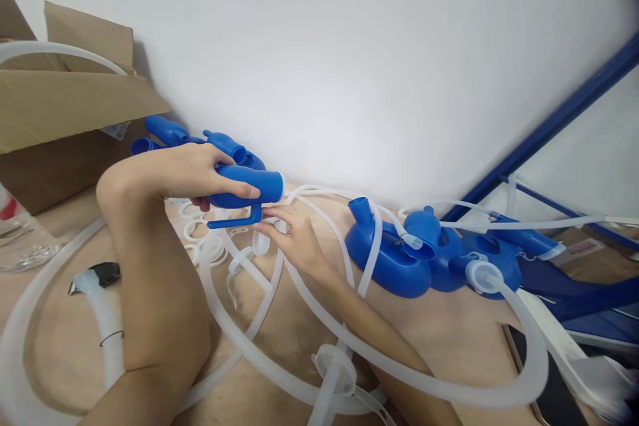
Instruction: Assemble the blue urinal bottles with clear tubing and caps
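My left hand (200, 173) is wrapped round a blue plastic bottle neck (267, 186), which lies sideways with a whitish rim at its right end. Under the neck hangs a thin blue L-shaped piece (233, 221). The fingers of my right hand (294, 236) pinch together at the right end of that piece, by a small translucent part; what exactly they hold is too small to tell. Translucent rings (212, 249) and a white cap (260, 241) lie below my hands.
Long translucent hoses (299, 306) loop across the table. Blue bottles (387, 259) stand on the right, others (224, 144) behind my left hand. A cardboard box (64, 106), a clipper-like tool (102, 276), a phone (554, 386) and a blue frame (564, 116) surround the area.
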`<action>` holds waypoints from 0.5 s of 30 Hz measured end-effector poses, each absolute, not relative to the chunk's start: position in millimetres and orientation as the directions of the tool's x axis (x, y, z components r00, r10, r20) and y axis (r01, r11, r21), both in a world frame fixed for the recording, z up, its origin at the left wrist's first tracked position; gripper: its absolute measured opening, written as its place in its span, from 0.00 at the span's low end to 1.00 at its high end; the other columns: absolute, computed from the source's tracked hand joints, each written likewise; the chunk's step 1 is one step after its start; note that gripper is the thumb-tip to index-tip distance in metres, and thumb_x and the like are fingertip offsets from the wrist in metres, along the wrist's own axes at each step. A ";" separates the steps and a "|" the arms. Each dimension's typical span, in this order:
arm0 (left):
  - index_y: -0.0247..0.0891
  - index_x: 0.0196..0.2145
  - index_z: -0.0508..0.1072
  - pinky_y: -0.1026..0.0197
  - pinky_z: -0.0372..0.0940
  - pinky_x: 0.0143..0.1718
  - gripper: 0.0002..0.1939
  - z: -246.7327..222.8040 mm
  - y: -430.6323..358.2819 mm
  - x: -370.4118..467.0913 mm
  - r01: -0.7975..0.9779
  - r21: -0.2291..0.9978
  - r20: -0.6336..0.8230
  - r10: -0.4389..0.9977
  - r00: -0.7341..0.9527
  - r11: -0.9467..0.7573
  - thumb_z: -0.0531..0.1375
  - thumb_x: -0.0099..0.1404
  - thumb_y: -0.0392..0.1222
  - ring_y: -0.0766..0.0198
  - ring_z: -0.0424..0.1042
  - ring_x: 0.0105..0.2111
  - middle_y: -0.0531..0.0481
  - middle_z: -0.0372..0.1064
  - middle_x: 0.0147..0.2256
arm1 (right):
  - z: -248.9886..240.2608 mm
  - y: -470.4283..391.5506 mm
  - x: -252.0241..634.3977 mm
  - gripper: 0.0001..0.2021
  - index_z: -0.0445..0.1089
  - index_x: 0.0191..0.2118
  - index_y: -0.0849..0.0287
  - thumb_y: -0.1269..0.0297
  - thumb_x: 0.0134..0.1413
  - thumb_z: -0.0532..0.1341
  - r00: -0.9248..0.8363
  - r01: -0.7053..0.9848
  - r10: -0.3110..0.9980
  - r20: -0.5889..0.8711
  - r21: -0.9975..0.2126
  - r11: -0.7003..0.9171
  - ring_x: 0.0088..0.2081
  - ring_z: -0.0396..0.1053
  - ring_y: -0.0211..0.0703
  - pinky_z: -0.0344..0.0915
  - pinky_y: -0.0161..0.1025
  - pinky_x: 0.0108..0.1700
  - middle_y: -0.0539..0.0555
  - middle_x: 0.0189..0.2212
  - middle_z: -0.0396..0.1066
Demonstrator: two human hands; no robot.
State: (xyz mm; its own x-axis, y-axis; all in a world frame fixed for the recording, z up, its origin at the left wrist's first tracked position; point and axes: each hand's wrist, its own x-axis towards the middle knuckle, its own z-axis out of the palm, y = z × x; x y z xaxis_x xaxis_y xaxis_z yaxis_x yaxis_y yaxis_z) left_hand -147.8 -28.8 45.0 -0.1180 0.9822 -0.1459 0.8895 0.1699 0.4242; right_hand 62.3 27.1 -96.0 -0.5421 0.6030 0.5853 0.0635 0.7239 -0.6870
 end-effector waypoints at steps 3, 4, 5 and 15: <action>0.40 0.34 0.78 0.60 0.66 0.31 0.27 46.0 -26.4 -144.1 0.903 0.408 -0.156 0.985 -0.077 0.135 0.67 0.53 0.68 0.53 0.77 0.29 0.51 0.77 0.25 | -92.4 27.4 65.9 0.11 0.79 0.39 0.54 0.52 0.61 0.68 -0.561 0.061 0.645 0.519 -0.752 0.657 0.45 0.78 0.49 0.70 0.46 0.53 0.55 0.42 0.82; 0.40 0.33 0.78 0.60 0.66 0.31 0.28 45.7 -25.6 -143.9 0.904 0.407 -0.163 0.984 -0.067 0.129 0.67 0.53 0.69 0.53 0.77 0.29 0.51 0.77 0.24 | -90.0 28.1 67.4 0.12 0.79 0.39 0.55 0.52 0.60 0.69 -0.574 0.057 0.651 0.497 -0.769 0.637 0.45 0.78 0.48 0.70 0.46 0.53 0.54 0.42 0.82; 0.40 0.33 0.78 0.60 0.66 0.31 0.28 45.2 -24.9 -144.1 0.903 0.408 -0.166 0.984 -0.067 0.130 0.67 0.53 0.70 0.53 0.77 0.29 0.51 0.77 0.25 | -87.3 28.9 68.7 0.12 0.78 0.38 0.55 0.51 0.59 0.69 -0.586 0.049 0.654 0.478 -0.785 0.618 0.44 0.77 0.47 0.71 0.45 0.52 0.54 0.42 0.81; 0.40 0.34 0.81 0.61 0.67 0.29 0.25 44.8 -27.7 -145.0 0.858 0.512 -0.053 0.999 -0.010 0.036 0.68 0.54 0.67 0.55 0.77 0.28 0.51 0.77 0.26 | -92.2 39.8 66.2 0.20 0.73 0.34 0.55 0.50 0.41 0.77 -0.544 -0.181 0.751 0.375 -0.926 0.331 0.38 0.74 0.42 0.72 0.42 0.46 0.50 0.36 0.75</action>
